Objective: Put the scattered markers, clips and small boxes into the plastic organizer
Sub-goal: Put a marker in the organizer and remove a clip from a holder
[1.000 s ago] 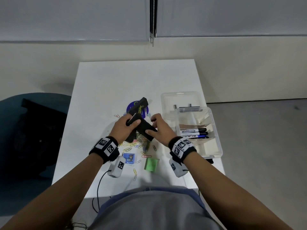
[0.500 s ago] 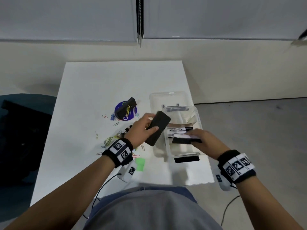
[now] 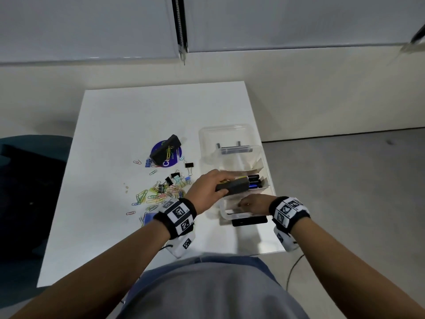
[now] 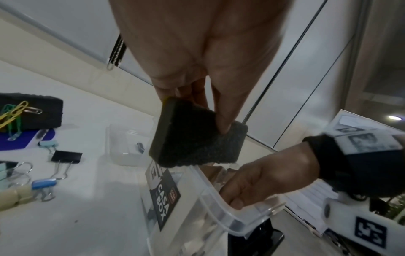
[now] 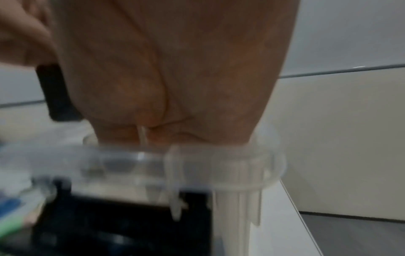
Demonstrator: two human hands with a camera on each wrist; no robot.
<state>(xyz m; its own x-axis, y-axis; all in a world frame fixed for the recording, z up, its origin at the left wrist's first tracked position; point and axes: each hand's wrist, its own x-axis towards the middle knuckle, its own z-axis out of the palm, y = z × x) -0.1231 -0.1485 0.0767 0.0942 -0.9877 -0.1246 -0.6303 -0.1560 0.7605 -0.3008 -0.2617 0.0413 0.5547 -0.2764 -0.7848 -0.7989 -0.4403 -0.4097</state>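
Both hands have swung from the clip pile to the organizer (image 3: 268, 180): the left hand (image 3: 207, 192) pinches a black box (image 3: 232, 186) above it, while the right hand (image 3: 254, 204) reaches inside, fingers hidden, its box apparently delivered.

My right hand (image 3: 251, 204) fills the near end of the box (image 3: 268, 178). Pens (image 3: 254, 180) lie in the middle. The far part of the table (image 3: 149, 111) is bare.

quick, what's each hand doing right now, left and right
Left hand: gripping a black eraser above the plastic organizer.
Right hand: reaching inside the organizer; grip cannot be told.
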